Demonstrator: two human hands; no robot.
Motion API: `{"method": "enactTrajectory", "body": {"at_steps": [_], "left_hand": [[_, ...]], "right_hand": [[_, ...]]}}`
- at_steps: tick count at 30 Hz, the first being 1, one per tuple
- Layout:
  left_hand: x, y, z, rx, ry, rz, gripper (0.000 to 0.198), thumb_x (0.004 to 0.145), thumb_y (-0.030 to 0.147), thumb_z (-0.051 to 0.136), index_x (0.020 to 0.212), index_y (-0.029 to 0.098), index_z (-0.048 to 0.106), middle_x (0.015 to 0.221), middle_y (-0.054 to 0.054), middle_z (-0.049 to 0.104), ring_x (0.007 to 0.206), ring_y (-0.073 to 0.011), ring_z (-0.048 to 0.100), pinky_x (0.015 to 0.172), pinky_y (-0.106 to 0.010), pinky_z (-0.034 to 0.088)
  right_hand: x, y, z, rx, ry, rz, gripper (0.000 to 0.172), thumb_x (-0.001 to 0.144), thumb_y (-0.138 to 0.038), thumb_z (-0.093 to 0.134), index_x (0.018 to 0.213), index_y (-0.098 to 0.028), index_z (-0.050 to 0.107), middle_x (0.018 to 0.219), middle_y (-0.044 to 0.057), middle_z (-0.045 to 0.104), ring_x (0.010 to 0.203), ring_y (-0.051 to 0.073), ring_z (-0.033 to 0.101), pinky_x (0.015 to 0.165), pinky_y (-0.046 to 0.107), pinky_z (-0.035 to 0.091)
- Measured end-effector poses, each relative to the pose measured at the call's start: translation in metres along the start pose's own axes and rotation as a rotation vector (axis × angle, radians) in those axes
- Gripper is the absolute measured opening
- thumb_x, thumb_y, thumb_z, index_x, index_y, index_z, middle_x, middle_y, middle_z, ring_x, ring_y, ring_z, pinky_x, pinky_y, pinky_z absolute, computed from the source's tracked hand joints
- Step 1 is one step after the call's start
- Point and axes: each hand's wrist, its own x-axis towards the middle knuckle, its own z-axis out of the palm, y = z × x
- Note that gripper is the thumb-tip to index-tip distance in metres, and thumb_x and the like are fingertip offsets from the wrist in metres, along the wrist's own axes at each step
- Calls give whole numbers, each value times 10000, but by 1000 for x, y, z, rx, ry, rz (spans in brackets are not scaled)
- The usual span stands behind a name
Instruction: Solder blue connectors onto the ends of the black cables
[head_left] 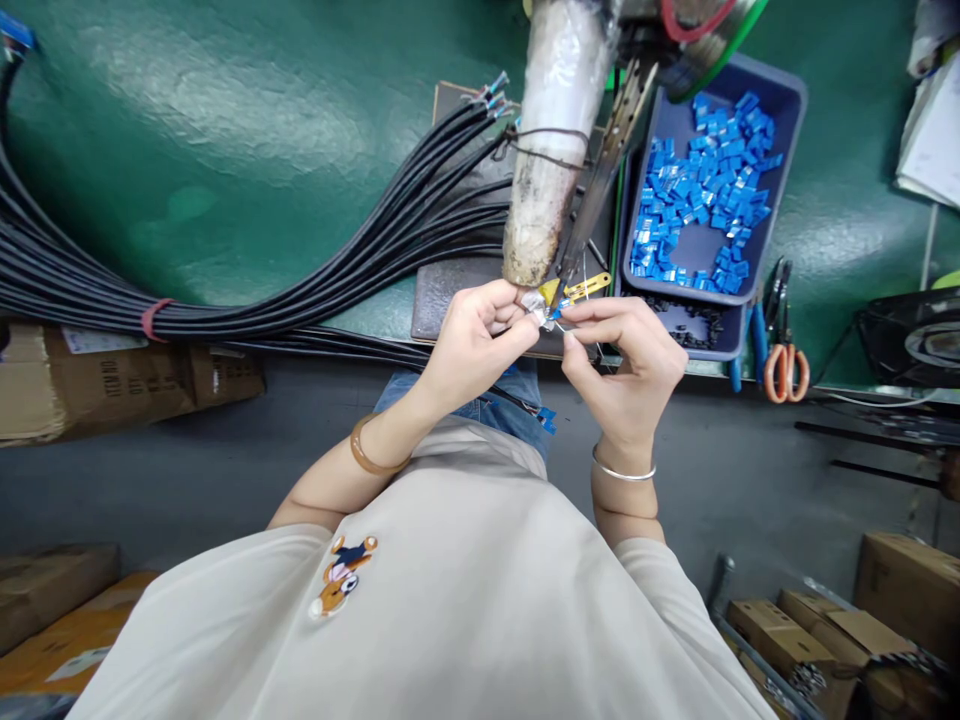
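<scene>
My left hand (484, 335) is closed, thumb and forefinger pinching a small silver-coloured piece (534, 303) whose exact kind I cannot make out. Beside it, between my hands, is a small blue connector (556, 312). My right hand (630, 360) is closed too, its thumb and fingertips pinching a thin light wire (561, 328) next to the connector. A dark, slender tool (600, 195), resembling a soldering iron, points down at the spot where my fingertips meet. Just behind the fingertips lies a flat yellow piece (589, 287) with slots.
A plastic-wrapped white pipe (551, 150) hangs close above my left hand. Black cables (300, 300) run across the green table (225, 120). At right are a bin (791, 130) of blue connectors, orange-handled scissors (786, 372) and a dark fan-like device (919, 340). A spool (712, 50) overhangs the back.
</scene>
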Motion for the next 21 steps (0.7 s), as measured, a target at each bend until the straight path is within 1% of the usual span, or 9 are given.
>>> {"method": "enactTrajectory", "body": {"at_steps": [4, 7, 10, 13, 16, 21], "left_hand": [[-1, -3, -1, 6, -21, -21, 147, 760, 83, 632, 664, 154, 546, 543, 60, 365, 502, -29, 319, 481, -180, 263], [-2, -3, -1, 24, -26, -37, 142, 752, 86, 639, 657, 150, 554, 548, 56, 407, 507, -29, 358, 487, -172, 295], [-3, -1, 1, 28, -4, -15, 111, 755, 87, 629, 670, 142, 583, 553, 51, 470, 504, -28, 399, 481, -156, 330], [-3, 1, 1, -2, 9, -26, 111, 756, 90, 624, 662, 135, 585, 529, 54, 485, 472, -23, 397, 441, -146, 309], [-3, 1, 0, -71, -12, -68, 99, 751, 106, 634, 666, 131, 590, 525, 58, 479, 461, -17, 387, 426, -141, 292], [-3, -1, -5, -139, -65, -109, 52, 735, 120, 661, 709, 133, 617, 562, 52, 493, 482, -16, 390, 449, -139, 307]], "right_hand": [[-2, 2, -1, -11, -25, -16, 150, 778, -82, 651, 764, -221, 596, 890, -9, 724, 835, 154, 694, 763, 335, 564], [-4, 4, -1, -26, -41, -21, 148, 783, -89, 650, 776, -225, 592, 888, -13, 722, 827, 149, 694, 760, 329, 561], [-7, 4, -1, -33, -26, -18, 149, 787, -93, 656, 791, -226, 591, 894, -12, 723, 833, 147, 694, 763, 329, 561], [-8, 2, 0, -32, -6, -21, 150, 788, -94, 665, 788, -224, 592, 883, -13, 723, 827, 146, 693, 750, 324, 559], [-8, 1, 1, -38, -9, -19, 145, 792, -96, 670, 777, -222, 599, 872, -14, 722, 820, 144, 693, 742, 322, 558], [-9, -1, 2, -33, 7, 5, 146, 776, -90, 693, 773, -217, 620, 852, -11, 718, 804, 143, 685, 726, 316, 556]]}}
